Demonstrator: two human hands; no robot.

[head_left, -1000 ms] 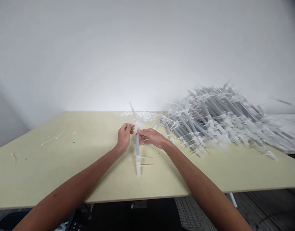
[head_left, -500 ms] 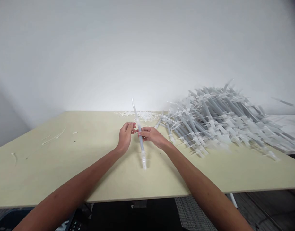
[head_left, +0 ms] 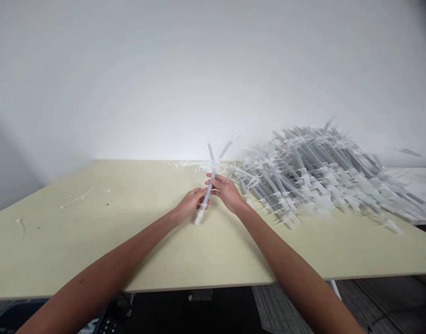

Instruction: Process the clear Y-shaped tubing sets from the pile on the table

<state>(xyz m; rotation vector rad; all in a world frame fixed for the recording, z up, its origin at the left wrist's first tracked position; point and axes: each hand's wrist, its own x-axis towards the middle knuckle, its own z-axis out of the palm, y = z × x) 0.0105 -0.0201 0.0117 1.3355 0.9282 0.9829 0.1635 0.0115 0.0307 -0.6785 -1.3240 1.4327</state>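
A translucent tube assembly [head_left: 208, 192] is held tilted above the middle of the table, its white end pointing down and to the left. At its top it splits into two thin branches in a Y. My right hand [head_left: 225, 189] grips it just below the fork. Lower down, the fingers of my left hand [head_left: 194, 202] are closed round the tube near the white end fitting; some of those fingers are hidden behind it.
Many similar grey tubes with white fittings form a large pile [head_left: 310, 167] on the right. Thin white ties [head_left: 199, 166] lie scattered behind my hands on the pale table [head_left: 157, 260]. A few loose ties [head_left: 73, 202] are at the left.
The tube has turned so its lower end points left, and its two branches now show apart. My left hand has moved down and closed on it; my right hand has shifted slightly up and right.
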